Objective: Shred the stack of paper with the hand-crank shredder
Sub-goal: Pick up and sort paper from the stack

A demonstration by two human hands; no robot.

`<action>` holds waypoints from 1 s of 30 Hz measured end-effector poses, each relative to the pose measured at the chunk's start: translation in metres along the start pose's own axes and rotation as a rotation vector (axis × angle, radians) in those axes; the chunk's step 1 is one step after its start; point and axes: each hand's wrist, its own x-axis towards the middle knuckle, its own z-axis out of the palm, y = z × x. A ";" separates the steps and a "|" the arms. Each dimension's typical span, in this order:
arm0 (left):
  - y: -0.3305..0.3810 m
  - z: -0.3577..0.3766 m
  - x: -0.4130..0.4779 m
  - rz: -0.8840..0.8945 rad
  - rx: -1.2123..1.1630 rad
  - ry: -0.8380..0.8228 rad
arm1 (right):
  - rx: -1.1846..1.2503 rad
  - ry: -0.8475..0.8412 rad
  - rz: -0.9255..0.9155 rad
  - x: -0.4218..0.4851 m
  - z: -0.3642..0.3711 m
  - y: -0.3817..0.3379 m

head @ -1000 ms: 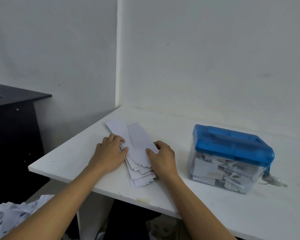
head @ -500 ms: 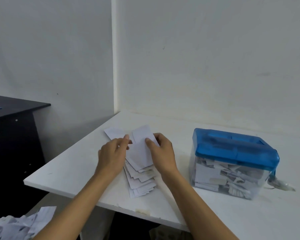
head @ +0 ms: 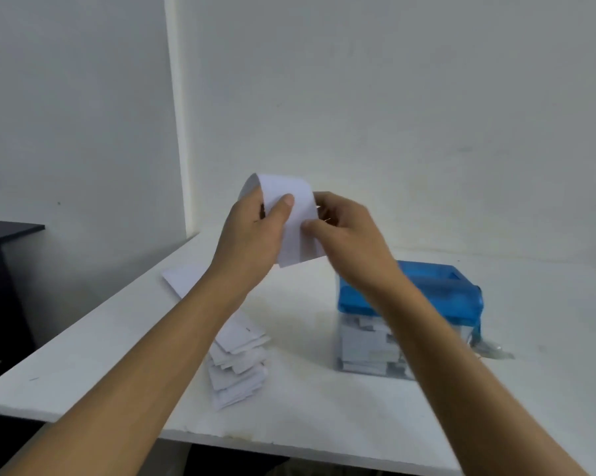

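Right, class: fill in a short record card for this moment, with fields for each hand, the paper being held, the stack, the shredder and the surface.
left hand: raised above the table, thumb pressed on the held slip
right hand: raised, pinching the slip's right edge
held slip: white, curved over at the top, in both hands
paper stack: fanned white slips lying on the table
shredder: blue lid, clear bin holding shreds, crank at its right side
table: white, against the wall
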 end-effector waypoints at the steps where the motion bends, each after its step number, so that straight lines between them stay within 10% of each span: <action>1: 0.008 0.011 0.003 0.034 0.023 -0.028 | -0.036 0.001 0.003 0.000 -0.017 -0.001; 20: 0.001 0.130 0.015 0.068 0.257 -0.590 | -0.269 0.142 0.301 -0.033 -0.145 0.078; 30: -0.005 0.137 0.015 0.077 0.280 -0.505 | -0.296 0.241 0.202 -0.029 -0.149 0.089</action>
